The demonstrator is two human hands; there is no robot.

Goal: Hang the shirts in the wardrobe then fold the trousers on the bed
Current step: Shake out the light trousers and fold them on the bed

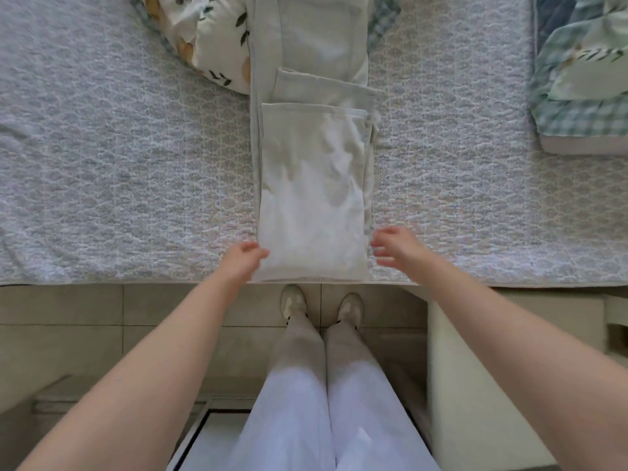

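while flat on quilted bed (pixel 136 164), folded trousers (pixel 312 198); left grip (pixel 245 258) unclear, right grip (pixel 394 248) wide

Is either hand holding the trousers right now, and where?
The right hand holds nothing, its fingers spread beside the near right edge of the trousers. The left hand is at the near left corner; blur hides whether it grips.

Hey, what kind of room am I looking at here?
Most likely a bedroom: a bed with a quilted patterned cover, a floral pillow at its far side, and pale trousers laid out half folded on it.
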